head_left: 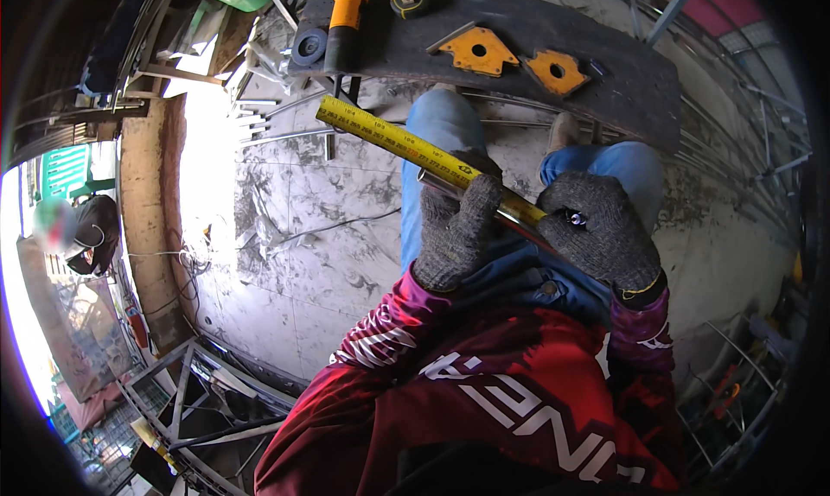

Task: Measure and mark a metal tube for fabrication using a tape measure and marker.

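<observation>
Both my hands wear dark grey knitted gloves and are closed. Slanting across in front of me is a yellow tape measure blade (389, 137), its free end reaching up and left over the floor. Beneath it lies a shiny metal tube (439, 183), roughly parallel to the blade. My left hand (456, 232) grips the tube near its left end, the thumb up against the blade. My right hand (601, 228) is wrapped round the other end of the blade and tube. A small shiny round piece (575, 218) shows between its fingers; I cannot tell what it is.
Ahead stands a low dark bench (596, 42) bearing an orange-and-black angle grinder (346, 29), a grinding disc (309, 47), a tape measure (408, 1) and two orange welding magnets (480, 51). Metal tubes lie beneath it. A metal frame (186, 392) is lower left. Another person (93, 235) is far left.
</observation>
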A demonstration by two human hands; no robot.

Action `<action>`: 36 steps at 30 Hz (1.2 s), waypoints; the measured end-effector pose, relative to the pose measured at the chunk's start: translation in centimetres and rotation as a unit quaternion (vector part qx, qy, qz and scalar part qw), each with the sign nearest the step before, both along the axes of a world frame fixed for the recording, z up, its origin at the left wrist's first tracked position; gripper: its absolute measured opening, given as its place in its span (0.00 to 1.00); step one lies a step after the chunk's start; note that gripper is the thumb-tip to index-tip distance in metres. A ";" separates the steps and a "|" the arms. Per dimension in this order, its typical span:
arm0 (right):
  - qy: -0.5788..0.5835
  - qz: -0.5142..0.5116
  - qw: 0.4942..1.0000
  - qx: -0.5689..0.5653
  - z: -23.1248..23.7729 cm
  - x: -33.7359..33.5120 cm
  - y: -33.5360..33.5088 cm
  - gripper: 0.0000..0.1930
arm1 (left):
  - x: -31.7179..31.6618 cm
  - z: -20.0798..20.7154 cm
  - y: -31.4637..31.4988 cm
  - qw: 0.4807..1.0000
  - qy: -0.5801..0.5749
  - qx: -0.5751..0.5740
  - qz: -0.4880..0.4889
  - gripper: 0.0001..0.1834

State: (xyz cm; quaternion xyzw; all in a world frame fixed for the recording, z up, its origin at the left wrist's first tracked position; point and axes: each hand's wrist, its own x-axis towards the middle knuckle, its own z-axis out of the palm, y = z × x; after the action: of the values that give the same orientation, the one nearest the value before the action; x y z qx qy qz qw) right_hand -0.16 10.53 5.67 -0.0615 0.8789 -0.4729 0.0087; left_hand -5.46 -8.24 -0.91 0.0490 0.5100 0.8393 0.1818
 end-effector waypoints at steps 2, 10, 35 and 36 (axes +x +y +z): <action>0.007 -0.001 1.000 -0.001 -0.1 0.0 0.0 0.07 | -0.1 -0.2 0.2 1.000 0.009 0.010 0.009 0.10; 0.003 0.002 1.000 0.001 -0.4 0.0 0.2 0.08 | -0.3 0.0 0.3 1.000 0.007 -0.009 -0.003 0.09; 0.016 -0.003 1.000 0.017 -0.4 0.5 0.6 0.08 | -0.7 0.2 0.7 1.000 0.004 0.006 -0.025 0.08; 0.016 -0.003 1.000 0.017 -0.4 0.5 0.6 0.08 | -0.7 0.3 0.7 1.000 0.004 0.007 -0.025 0.08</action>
State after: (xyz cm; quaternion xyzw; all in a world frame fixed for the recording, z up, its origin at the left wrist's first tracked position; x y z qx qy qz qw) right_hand 0.34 11.17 5.26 -0.0662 0.8870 -0.4569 -0.0053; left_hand -6.12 -7.57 -0.64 0.0666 0.5038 0.8376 0.2004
